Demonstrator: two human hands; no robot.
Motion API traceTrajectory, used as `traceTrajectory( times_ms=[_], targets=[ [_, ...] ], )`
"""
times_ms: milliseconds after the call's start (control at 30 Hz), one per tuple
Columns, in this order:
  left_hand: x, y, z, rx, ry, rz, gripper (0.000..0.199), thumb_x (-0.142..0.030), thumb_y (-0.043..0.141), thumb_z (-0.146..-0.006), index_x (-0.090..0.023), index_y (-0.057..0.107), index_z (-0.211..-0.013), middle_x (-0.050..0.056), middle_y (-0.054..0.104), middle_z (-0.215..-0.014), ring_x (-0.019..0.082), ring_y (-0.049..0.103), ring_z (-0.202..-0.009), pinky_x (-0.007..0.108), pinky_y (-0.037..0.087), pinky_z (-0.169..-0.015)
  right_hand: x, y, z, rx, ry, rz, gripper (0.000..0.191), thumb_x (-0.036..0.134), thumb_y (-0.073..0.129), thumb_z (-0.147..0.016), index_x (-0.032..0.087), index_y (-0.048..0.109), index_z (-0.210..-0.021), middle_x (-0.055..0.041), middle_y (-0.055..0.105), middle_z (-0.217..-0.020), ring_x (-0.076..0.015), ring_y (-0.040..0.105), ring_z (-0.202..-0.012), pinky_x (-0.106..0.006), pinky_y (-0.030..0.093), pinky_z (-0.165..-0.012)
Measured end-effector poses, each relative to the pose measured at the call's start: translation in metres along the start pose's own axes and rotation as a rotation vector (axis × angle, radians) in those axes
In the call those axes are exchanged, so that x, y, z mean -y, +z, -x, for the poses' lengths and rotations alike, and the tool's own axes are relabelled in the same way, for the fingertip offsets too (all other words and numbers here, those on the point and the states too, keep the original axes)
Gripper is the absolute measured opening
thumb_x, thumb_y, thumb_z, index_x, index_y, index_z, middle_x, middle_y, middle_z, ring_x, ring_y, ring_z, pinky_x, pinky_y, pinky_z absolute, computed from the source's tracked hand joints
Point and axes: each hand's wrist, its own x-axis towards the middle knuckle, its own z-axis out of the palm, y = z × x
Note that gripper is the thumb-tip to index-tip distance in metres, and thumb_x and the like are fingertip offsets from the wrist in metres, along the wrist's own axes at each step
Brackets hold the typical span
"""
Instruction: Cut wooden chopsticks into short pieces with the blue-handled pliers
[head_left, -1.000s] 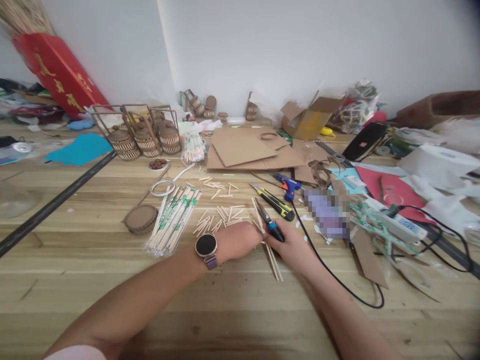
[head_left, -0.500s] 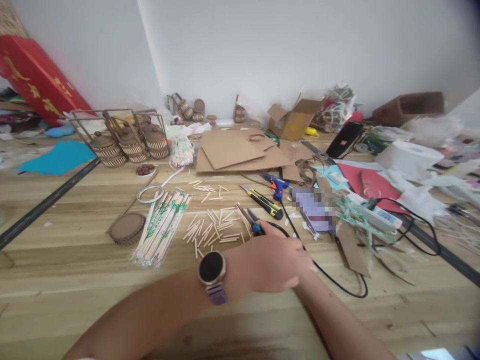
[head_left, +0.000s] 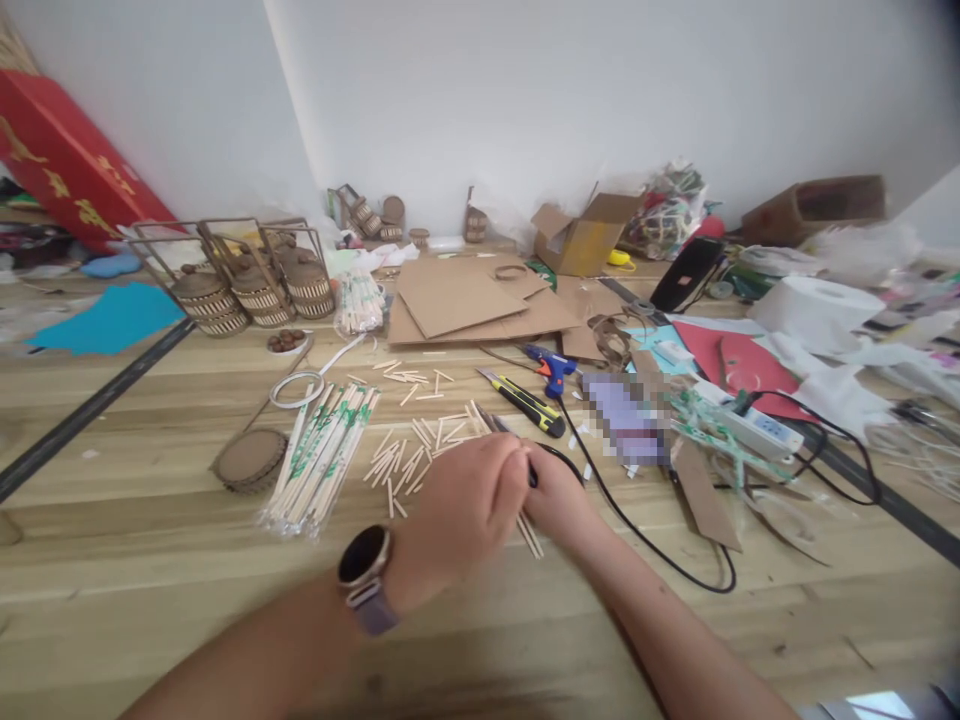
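Observation:
My right hand (head_left: 559,495) is closed around the dark handle of a pair of scissors, whose blades (head_left: 490,421) point away to the upper left. Closed fingers of my left hand (head_left: 465,500), with a watch on its wrist, lie against my right hand and hide the middle of the scissors. Thin wooden sticks (head_left: 531,537) poke out below, between both hands; which hand grips them, if either, I cannot tell. Short cut sticks (head_left: 409,460) lie scattered beyond my left hand. A yellow-black utility knife (head_left: 525,405) and a blue glue gun (head_left: 553,370) rest just past the blades.
Bagged sticks (head_left: 319,460) and a round cardboard lid (head_left: 251,460) lie left. Farther back stand small lidded baskets (head_left: 210,300) and cardboard sheets (head_left: 465,300). To the right are a black cable (head_left: 645,545), a power strip (head_left: 757,430) and a paper roll (head_left: 817,310).
My left hand has moved left, from over my right hand to beside it, now covering the middle of the scissors. Stick ends now show between the hands.

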Motion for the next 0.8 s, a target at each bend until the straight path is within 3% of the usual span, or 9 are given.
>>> traceTrajectory(
  times_ms=[67,167,300,400,500,633,800],
  targets=[
    [0.013,-0.013,0.019,0.054,-0.159,0.119,0.037,-0.034,0.028,-0.1,-0.02,0.051,-0.074,0.002,0.057,-0.071,0.016,0.053,-0.069,0.03,0.039,-0.065,0.002,-0.005,0.0,0.005,0.03,-0.076,0.02,0.037,0.066,-0.086,0.018,0.063,-0.084,0.0021,0.062,-0.072,-0.0152,0.058,-0.066,-0.032,0.047,-0.067],
    [0.031,-0.019,0.042,0.133,-0.403,0.366,0.037,-0.044,0.034,-0.099,-0.018,0.059,-0.09,0.004,0.067,-0.079,0.017,0.058,-0.072,0.029,0.041,-0.065,0.008,-0.011,-0.002,-0.042,0.096,-0.216,0.02,0.039,0.069,-0.075,0.021,0.06,-0.076,0.0017,0.061,-0.069,-0.0183,0.056,-0.068,-0.032,0.044,-0.067],
    [0.05,-0.01,0.059,0.119,-0.607,0.637,0.038,-0.048,0.042,-0.095,-0.016,0.059,-0.104,0.01,0.075,-0.094,0.019,0.064,-0.081,0.028,0.043,-0.063,0.029,-0.009,-0.003,-0.056,0.192,-0.467,0.032,0.048,0.068,-0.072,0.022,0.06,-0.089,0.0007,0.062,-0.074,-0.0187,0.057,-0.067,-0.031,0.045,-0.064],
    [0.056,0.0,0.064,0.146,-0.627,0.756,0.041,-0.051,0.049,-0.091,-0.014,0.061,-0.104,0.013,0.075,-0.099,0.021,0.066,-0.089,0.028,0.044,-0.066,0.052,0.001,0.001,0.004,0.232,-0.636,0.038,0.048,0.07,-0.07,0.021,0.058,-0.095,0.0017,0.06,-0.075,-0.0159,0.057,-0.065,-0.029,0.047,-0.061],
    [0.055,0.006,0.066,0.189,-0.605,0.841,0.045,-0.056,0.054,-0.087,-0.013,0.062,-0.098,0.014,0.075,-0.093,0.023,0.067,-0.09,0.029,0.044,-0.069,0.07,0.012,0.006,0.062,0.238,-0.719,0.034,0.047,0.072,-0.07,0.022,0.056,-0.086,0.0045,0.054,-0.068,-0.0132,0.053,-0.057,-0.025,0.044,-0.053],
    [0.052,0.007,0.066,0.196,-0.591,0.906,0.046,-0.06,0.057,-0.083,-0.015,0.062,-0.089,0.011,0.075,-0.082,0.021,0.067,-0.082,0.03,0.045,-0.069,0.077,0.024,0.008,0.116,0.234,-0.731,0.036,0.055,0.065,-0.078,0.023,0.053,-0.09,0.0076,0.049,-0.06,-0.0115,0.045,-0.042,-0.026,0.038,-0.041],
    [0.054,0.001,0.066,0.121,-0.613,0.965,0.041,-0.058,0.061,-0.082,-0.018,0.057,-0.076,0.005,0.071,-0.068,0.017,0.063,-0.072,0.028,0.044,-0.068,0.064,0.024,0.009,0.044,0.17,-0.63,0.043,0.052,0.075,-0.07,0.022,0.059,-0.096,-0.0003,0.063,-0.082,-0.0182,0.058,-0.07,-0.032,0.048,-0.066]
  ],
)
